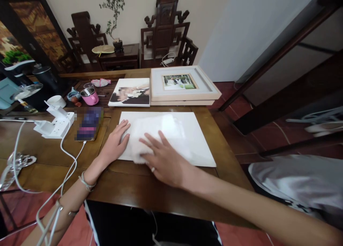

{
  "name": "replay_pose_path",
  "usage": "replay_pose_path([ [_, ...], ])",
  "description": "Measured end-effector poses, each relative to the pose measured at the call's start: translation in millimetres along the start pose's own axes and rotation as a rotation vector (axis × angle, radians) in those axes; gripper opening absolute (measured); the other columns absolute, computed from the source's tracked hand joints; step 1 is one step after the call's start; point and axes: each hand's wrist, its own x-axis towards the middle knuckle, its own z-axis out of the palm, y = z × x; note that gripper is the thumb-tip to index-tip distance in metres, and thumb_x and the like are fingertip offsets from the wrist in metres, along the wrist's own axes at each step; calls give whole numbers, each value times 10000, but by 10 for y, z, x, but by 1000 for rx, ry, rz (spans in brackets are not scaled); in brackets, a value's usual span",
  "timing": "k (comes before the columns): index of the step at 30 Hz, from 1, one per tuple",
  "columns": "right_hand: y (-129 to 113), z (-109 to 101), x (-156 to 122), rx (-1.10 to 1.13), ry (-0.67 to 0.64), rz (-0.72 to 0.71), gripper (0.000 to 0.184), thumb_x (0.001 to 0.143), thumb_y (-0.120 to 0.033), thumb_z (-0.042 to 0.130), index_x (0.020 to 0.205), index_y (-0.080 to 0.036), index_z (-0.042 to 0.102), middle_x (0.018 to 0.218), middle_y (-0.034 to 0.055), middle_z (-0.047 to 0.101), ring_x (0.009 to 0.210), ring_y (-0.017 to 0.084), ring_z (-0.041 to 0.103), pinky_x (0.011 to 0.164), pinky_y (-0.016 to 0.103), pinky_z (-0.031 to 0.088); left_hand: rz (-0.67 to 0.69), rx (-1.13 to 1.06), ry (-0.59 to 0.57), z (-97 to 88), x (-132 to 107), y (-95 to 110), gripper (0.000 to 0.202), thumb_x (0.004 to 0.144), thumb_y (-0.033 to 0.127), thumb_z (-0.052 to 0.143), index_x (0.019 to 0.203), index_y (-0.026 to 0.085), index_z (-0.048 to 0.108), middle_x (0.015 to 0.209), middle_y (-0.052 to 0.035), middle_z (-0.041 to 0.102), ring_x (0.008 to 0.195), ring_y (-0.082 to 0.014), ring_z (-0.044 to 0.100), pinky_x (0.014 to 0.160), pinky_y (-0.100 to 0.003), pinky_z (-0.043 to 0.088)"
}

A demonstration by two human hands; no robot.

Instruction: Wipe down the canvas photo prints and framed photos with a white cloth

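Note:
A white board (187,138), perhaps the back of a canvas, lies flat on the wooden table (128,185) in front of me. On its left half lies a white cloth (150,131). My right hand (163,160) rests flat on the cloth with fingers stretched out. At the board's left edge, my left hand (115,144) lies flat too, fingers apart, touching both the board and the cloth's edge.
Behind the board lie a photo print (131,92) and stacked wooden picture frames (184,87). A phone (88,124), a white power strip (55,126) with cables, a pink mug (90,96) and a white bowl (56,101) sit to the left. Dark carved chairs (166,35) stand behind.

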Motion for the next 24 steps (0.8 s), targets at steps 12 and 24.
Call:
replay_pose_path([
  [12,15,-41,40,14,-24,1,399,840,-157,522,1230,-185,603,1461,172,412,1388,373,268,1082,669,184,18,9,3,5,-1,-34,424,907,259,413,1296,147,536,1439,-141,468,1381,-253,367,1149,-488,286],
  [24,632,-59,686,-104,77,187,389,929,-181,400,1288,-112,533,1340,199,541,1362,329,329,1064,604,248,2,-21,13,10,-9,-11,413,924,298,431,1290,141,538,1443,-146,461,1385,-243,361,1150,-485,273],
])
